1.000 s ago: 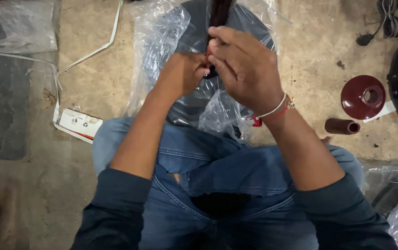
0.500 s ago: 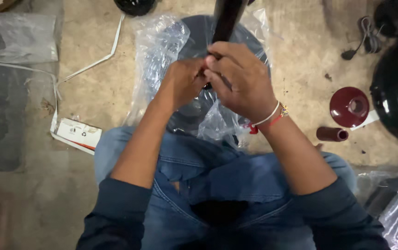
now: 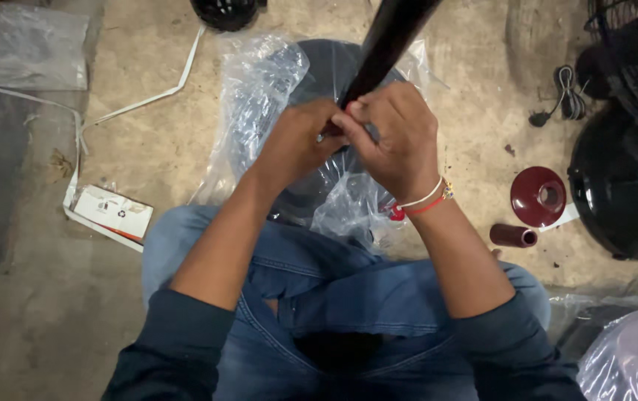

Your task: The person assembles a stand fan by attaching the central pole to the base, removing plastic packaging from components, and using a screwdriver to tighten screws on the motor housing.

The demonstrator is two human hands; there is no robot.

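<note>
bare concrete floor (image 3: 170, 141), dusty and stained, runs under everything, seen from straight above a person sitting with knees apart in blue jeans (image 3: 348, 297) and dark sleeves. both hands meet at the lower end of a dark pole (image 3: 389, 37) that slants up and out of the top edge. the left hand (image 3: 296, 145) is curled around the pole's lower part, fingers closed on it; the right hand (image 3: 397, 137) is closed too, its fingertips pinched at the same spot right against the left thumb, with a white and red string bracelet (image 3: 423, 202) at the wrist. what exactly the fingertips pinch is hidden between the hands. directly beneath them lies a round black base (image 3: 326, 70) still partly wrapped in a crumpled clear plastic bag (image 3: 256, 104), resting on the floor between the knees. to the left, well apart, a small white cardboard box (image 3: 115, 212) lies beside a thin white strip (image 3: 148, 96) and another clear plastic sheet (image 3: 25, 44) in the corner. to the right sit a maroon round cap (image 3: 539, 196) and, just beside it, a short maroon tube (image 3: 513, 235), near a large glossy black housing (image 3: 623, 193) and a coiled black cord (image 3: 564, 93). more clear plastic (image 3: 630, 356) shows at the lower right corner.
</note>
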